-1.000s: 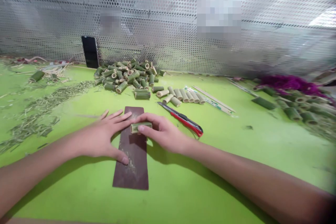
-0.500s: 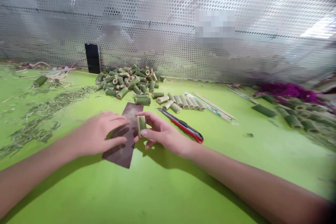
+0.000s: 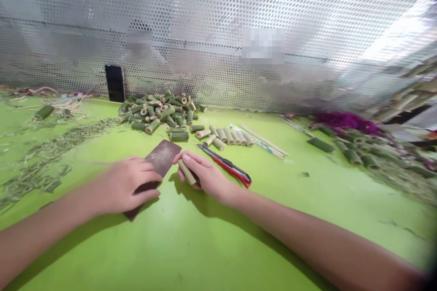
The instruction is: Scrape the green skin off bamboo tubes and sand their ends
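Observation:
My left hand (image 3: 131, 184) rests over a brown sheet of sandpaper (image 3: 164, 157) on the green table, its thumb and fingers apart. Pale dust marks the far part of the sheet. Just right of it, my right hand (image 3: 205, 173) is closed around a short pale piece of bamboo (image 3: 187, 173), held tilted above the table. A red and black utility knife (image 3: 228, 166) lies beyond that hand, blade toward the far left. Behind it, several pale peeled bamboo pieces (image 3: 229, 136) lie mostly in a row.
A heap of green bamboo pieces (image 3: 164, 111) sits near the perforated metal wall (image 3: 205, 18). A phone (image 3: 115, 83) leans there. Green shavings (image 3: 75, 138) spread on the left. Thin sticks (image 3: 262, 138), larger bamboo tubes (image 3: 362, 150) and purple fibre (image 3: 348, 122) lie to the right.
The sandpaper has turned clockwise, and my left hand has come down over it. The bamboo piece in my right hand has turned from upright to tilted, its pale side now showing.

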Tool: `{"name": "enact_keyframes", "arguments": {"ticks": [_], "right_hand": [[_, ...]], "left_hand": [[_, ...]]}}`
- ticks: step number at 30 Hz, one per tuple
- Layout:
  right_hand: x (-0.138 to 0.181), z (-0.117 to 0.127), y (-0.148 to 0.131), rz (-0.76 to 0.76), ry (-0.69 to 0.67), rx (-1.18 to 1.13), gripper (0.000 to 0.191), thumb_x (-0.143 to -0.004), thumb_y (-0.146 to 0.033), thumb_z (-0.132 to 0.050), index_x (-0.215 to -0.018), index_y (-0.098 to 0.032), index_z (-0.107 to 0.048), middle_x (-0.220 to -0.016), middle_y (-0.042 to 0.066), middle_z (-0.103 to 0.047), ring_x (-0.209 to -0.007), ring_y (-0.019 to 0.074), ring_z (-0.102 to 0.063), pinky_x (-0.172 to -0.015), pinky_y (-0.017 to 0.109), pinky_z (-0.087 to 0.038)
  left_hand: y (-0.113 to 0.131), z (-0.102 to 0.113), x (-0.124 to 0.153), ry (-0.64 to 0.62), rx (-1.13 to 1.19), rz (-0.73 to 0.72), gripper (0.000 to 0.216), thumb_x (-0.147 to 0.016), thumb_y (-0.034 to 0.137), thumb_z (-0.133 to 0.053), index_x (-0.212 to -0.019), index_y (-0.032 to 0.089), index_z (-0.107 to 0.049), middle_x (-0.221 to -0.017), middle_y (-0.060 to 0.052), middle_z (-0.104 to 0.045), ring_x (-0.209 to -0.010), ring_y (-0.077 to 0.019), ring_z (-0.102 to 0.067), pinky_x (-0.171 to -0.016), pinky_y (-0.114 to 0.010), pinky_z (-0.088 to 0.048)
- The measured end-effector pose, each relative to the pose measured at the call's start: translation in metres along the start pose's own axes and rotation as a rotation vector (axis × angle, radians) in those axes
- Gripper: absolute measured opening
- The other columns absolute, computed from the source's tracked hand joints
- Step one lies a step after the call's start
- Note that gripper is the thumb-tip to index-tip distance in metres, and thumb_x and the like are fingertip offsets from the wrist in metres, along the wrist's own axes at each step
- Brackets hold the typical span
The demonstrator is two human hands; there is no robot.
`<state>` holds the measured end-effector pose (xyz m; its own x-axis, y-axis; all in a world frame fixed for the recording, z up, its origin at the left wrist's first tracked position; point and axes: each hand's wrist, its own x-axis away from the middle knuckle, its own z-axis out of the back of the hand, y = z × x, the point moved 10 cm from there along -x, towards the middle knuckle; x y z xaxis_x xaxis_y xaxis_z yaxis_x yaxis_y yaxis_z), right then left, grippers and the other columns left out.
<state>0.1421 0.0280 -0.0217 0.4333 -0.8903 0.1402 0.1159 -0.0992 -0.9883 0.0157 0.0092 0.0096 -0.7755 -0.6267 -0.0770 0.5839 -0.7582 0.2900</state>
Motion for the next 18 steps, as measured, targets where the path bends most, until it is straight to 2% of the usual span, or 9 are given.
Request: {"name": "enact_keyframes", "arguments": {"ticks": [2, 4, 6, 8, 10, 12, 15, 18], "right_hand": [[0.0, 0.0, 0.004, -0.036, -0.006, -0.009, 0.032, -0.104, -0.049, -0.052, -0.12, -0.023, -0.058, -0.077, -0.004, -0.059, -0.051, 0.0075, -0.045, -0.043, 0.018, -0.032], [0.0, -0.001, 0.006, -0.045, -0.041, 0.011, 0.035, -0.102, -0.043, -0.057, -0.131, -0.024, -0.053, -0.084, -0.002, -0.063, -0.06, 0.01, -0.056, -0.049, 0.02, -0.041], [-0.001, -0.003, 0.005, -0.027, -0.081, 0.035, 0.045, -0.099, -0.035, -0.064, -0.139, -0.025, -0.047, -0.093, 0.001, -0.067, -0.076, 0.0134, -0.064, -0.06, 0.024, -0.051], [-0.001, -0.003, 0.005, -0.024, -0.105, 0.044, 0.057, -0.094, -0.028, -0.07, -0.144, -0.027, -0.043, -0.1, 0.002, -0.067, -0.086, 0.0152, -0.067, -0.068, 0.028, -0.055], [-0.002, -0.002, 0.006, -0.025, -0.108, 0.058, 0.064, -0.089, -0.023, -0.074, -0.145, -0.029, -0.042, -0.103, 0.001, -0.066, -0.087, 0.015, -0.066, -0.068, 0.029, -0.056], [-0.003, -0.001, 0.007, -0.019, -0.101, 0.065, 0.066, -0.086, -0.021, -0.077, -0.143, -0.028, -0.043, -0.106, 0.001, -0.065, -0.086, 0.0143, -0.066, -0.067, 0.028, -0.056], [-0.003, -0.001, 0.007, -0.006, -0.092, 0.039, 0.065, -0.084, -0.023, -0.079, -0.141, -0.026, -0.046, -0.105, 0.001, -0.063, -0.084, 0.0139, -0.065, -0.067, 0.028, -0.056], [-0.003, 0.0, 0.008, -0.012, -0.095, 0.002, 0.068, -0.084, -0.026, -0.08, -0.142, -0.026, -0.046, -0.097, -0.001, -0.063, -0.079, 0.014, -0.063, -0.069, 0.031, -0.056]], "left_hand": [[-0.003, 0.003, 0.001, 0.02, -0.034, 0.004, 0.028, -0.103, 0.041, -0.053, -0.111, 0.027, -0.076, -0.103, -0.004, -0.076, -0.091, -0.0247, -0.068, -0.084, -0.04, -0.051], [-0.006, 0.005, 0.003, 0.042, -0.065, 0.007, 0.03, -0.104, 0.04, -0.05, -0.108, 0.027, -0.077, -0.101, -0.004, -0.077, -0.086, -0.0234, -0.068, -0.08, -0.038, -0.051], [-0.008, 0.007, 0.003, 0.067, -0.081, 0.011, 0.031, -0.104, 0.039, -0.049, -0.107, 0.027, -0.077, -0.099, -0.004, -0.077, -0.083, -0.0225, -0.068, -0.076, -0.036, -0.052], [-0.009, 0.008, 0.004, 0.087, -0.078, 0.022, 0.031, -0.103, 0.038, -0.049, -0.114, 0.027, -0.076, -0.1, -0.004, -0.078, -0.083, -0.0225, -0.069, -0.077, -0.036, -0.053], [-0.011, 0.007, 0.003, 0.105, -0.072, 0.026, 0.034, -0.103, 0.037, -0.048, -0.124, 0.027, -0.072, -0.106, -0.006, -0.078, -0.089, -0.0238, -0.071, -0.082, -0.037, -0.055], [-0.012, 0.005, 0.002, 0.109, -0.075, 0.028, 0.038, -0.103, 0.04, -0.048, -0.133, 0.026, -0.068, -0.122, -0.008, -0.076, -0.104, -0.0267, -0.07, -0.094, -0.042, -0.054], [-0.022, -0.004, 0.002, 0.053, -0.082, 0.082, 0.051, -0.103, 0.052, -0.048, -0.145, 0.025, -0.061, -0.147, -0.009, -0.064, -0.129, -0.0328, -0.061, -0.11, -0.051, -0.047], [-0.031, -0.008, 0.003, 0.0, -0.072, 0.163, 0.059, -0.103, 0.06, -0.045, -0.148, 0.025, -0.058, -0.151, -0.009, -0.06, -0.135, -0.0358, -0.058, -0.113, -0.055, -0.044]]}}
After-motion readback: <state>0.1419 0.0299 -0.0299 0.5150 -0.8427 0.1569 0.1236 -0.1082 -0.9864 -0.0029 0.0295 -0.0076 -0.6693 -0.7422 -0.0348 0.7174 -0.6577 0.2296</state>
